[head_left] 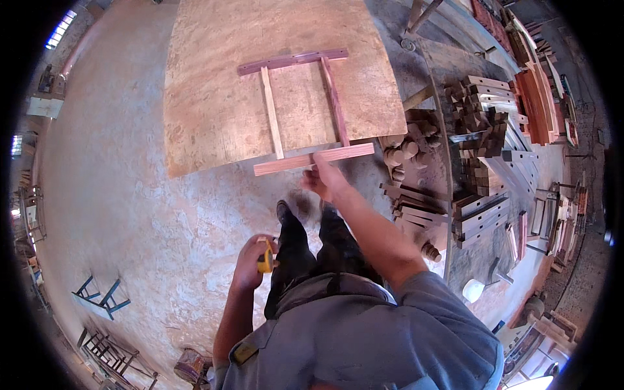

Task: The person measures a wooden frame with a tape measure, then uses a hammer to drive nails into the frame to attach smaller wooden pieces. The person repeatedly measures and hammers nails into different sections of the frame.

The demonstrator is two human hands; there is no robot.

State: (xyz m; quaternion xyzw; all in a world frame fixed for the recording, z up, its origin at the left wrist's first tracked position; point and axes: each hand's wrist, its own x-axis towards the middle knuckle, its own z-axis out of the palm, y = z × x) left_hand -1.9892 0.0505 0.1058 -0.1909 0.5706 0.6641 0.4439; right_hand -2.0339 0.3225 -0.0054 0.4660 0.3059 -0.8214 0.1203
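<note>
A wooden frame lies on a plywood board, with a dark reddish far rail (292,61), a pale left crosspiece (272,112) and a reddish right crosspiece (335,101). Its lighter near rail (273,167) sits just past the board's near edge, slightly tilted. My right hand (324,179) is at the middle of this rail, thumb over it and the other fingers curled in front; their undersides are hidden. Low on the left, beside my leg, my left hand (249,261) is closed around a yellow and black tape measure (265,257).
The plywood board (214,97) extends away from me. To the right, a bench (435,65) carries stacked timber with slots (481,214); rounded wood pieces (403,153) and strips lie beside it. A blue metal stand (101,299) and a bucket (190,365) stand lower left.
</note>
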